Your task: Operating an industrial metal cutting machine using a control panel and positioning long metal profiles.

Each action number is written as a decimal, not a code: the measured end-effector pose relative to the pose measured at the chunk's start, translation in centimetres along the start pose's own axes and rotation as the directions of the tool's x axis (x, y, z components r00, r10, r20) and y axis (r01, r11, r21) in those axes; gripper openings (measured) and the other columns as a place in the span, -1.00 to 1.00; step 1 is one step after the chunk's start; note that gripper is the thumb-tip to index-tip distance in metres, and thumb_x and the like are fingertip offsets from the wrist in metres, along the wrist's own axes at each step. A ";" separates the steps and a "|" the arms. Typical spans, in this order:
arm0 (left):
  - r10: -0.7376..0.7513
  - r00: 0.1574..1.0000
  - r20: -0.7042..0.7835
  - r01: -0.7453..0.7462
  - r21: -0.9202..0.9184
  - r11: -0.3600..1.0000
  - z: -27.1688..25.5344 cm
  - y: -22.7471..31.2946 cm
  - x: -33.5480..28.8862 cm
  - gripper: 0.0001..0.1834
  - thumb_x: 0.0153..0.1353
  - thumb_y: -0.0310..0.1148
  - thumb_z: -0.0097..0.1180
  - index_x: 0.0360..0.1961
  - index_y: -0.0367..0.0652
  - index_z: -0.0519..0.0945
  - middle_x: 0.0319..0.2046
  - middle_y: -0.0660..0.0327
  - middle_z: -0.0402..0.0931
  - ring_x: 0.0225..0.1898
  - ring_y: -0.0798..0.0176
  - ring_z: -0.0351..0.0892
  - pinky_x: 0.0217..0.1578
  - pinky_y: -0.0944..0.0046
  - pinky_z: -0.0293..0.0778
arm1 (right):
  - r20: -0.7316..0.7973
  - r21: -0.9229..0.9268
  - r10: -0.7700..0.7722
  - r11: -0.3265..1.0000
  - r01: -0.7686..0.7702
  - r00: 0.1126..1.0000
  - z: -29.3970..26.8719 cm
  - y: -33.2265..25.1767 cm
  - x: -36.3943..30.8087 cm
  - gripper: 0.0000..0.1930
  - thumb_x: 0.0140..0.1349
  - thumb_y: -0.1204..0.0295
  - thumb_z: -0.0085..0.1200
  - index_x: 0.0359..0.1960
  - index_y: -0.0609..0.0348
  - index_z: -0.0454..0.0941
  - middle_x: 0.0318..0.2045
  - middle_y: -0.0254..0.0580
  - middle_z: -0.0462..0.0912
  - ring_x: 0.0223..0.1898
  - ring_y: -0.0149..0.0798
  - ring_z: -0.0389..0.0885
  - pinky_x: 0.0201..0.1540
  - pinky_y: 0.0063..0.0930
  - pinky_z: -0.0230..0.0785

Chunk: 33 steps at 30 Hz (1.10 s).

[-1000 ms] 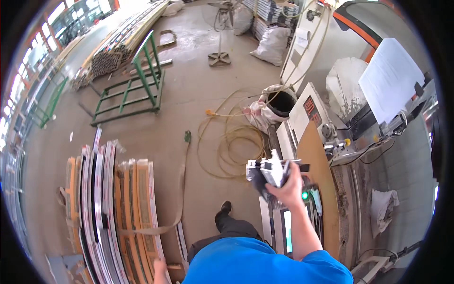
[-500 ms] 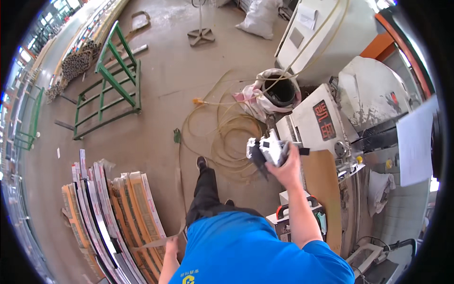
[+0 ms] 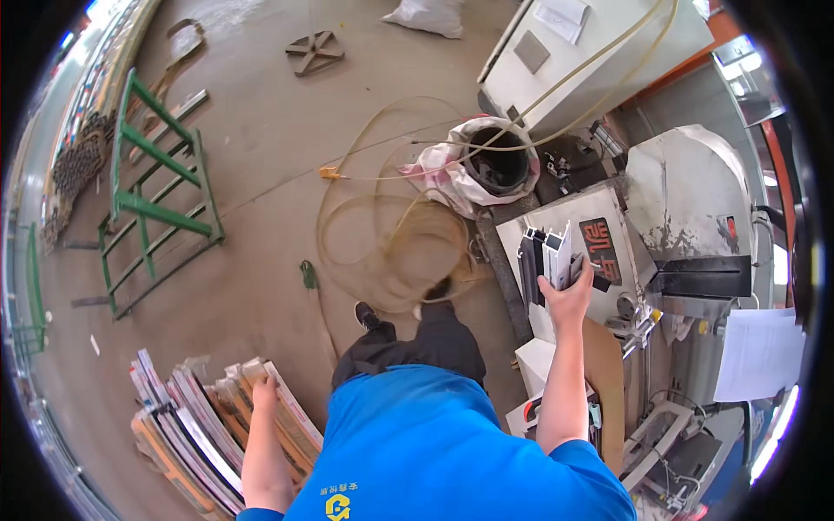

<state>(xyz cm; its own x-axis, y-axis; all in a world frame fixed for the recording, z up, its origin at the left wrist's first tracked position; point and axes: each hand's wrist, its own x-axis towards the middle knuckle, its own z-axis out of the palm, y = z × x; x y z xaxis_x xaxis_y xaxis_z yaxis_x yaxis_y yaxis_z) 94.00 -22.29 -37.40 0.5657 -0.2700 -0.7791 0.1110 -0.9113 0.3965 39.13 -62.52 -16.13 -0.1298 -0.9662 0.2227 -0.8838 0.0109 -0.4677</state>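
My right hand (image 3: pixel 569 300) is wrapped round short cut pieces of metal profile (image 3: pixel 546 257), white and black with hollow ends, held above the white machine panel (image 3: pixel 549 211) with red characters on a dark plate. My left hand (image 3: pixel 266 397) hangs low at my left, over the ends of the long wrapped profiles (image 3: pixel 239 408). Its fingers are too small and partly hidden, so I cannot tell if they touch the stack.
A coiled yellowish hose (image 3: pixel 395 234) lies on the floor ahead of my feet. Beyond it stands a black bucket (image 3: pixel 499 161) in a white sack. A green metal frame (image 3: pixel 165 221) is at the left. A tool case (image 3: pixel 526 415) and brown board (image 3: pixel 606 382) are at my right.
I have stepped forward and turned slightly right. The profile pieces in my right hand are now over the machine panel. My left hand has come forward over the wrapped profiles.
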 end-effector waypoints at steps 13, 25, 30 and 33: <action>0.310 0.949 0.060 -0.309 0.377 0.873 6.2 21.3 3.0 -0.61 0.22 -0.15 -0.01 -0.15 -0.28 0.56 -0.20 -0.14 0.57 -0.10 -0.17 0.54 -0.07 0.04 0.43 | 0.252 -0.052 -0.009 0.998 0.023 0.968 12.1 1.9 12.3 -0.03 -0.32 0.23 0.43 0.15 0.36 0.16 -0.02 0.18 0.36 0.05 0.16 0.35 0.14 -0.15 0.24; 0.061 0.983 0.172 -0.095 0.199 0.975 8.3 26.5 6.2 -0.68 0.22 -0.19 -0.02 -0.20 -0.24 0.53 -0.38 0.13 0.56 -0.48 0.24 0.49 -0.53 0.15 0.53 | 0.487 -0.117 0.299 0.953 -0.279 0.821 28.7 12.4 29.8 -0.20 -0.07 0.26 0.31 0.21 0.37 0.25 0.18 0.28 0.28 0.20 0.18 0.30 0.27 -0.17 0.19; -0.135 0.976 0.169 0.130 0.039 0.991 10.2 33.0 9.4 -0.63 0.25 -0.17 -0.04 -0.07 -0.23 0.49 -0.32 0.11 0.59 -0.51 0.30 0.40 -0.51 0.16 0.50 | 0.695 -0.180 0.321 0.944 -0.275 0.644 31.0 12.8 22.6 -0.44 0.01 0.17 0.22 0.04 0.22 0.51 -0.05 0.11 0.59 0.01 0.06 0.54 0.11 -0.20 0.37; -0.036 0.968 0.249 -0.022 0.227 0.974 11.3 35.5 9.9 -0.62 0.27 -0.17 -0.05 -0.04 -0.23 0.50 -0.27 0.09 0.60 -0.44 0.21 0.45 -0.42 0.10 0.52 | 0.769 -0.267 0.420 0.896 -0.356 0.481 31.7 12.1 20.7 -0.44 0.02 0.14 0.23 0.03 0.21 0.53 -0.06 0.08 0.60 0.00 0.03 0.56 0.08 -0.22 0.39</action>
<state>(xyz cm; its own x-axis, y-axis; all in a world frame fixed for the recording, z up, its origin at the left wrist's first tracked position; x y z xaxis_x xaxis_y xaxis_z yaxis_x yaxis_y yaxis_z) 94.31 -60.89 -36.56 0.3396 -0.3057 -0.8895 -0.0902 -0.9519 0.2927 40.04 -90.59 -44.32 -0.0884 -0.6587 -0.7472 -0.8650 0.4227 -0.2702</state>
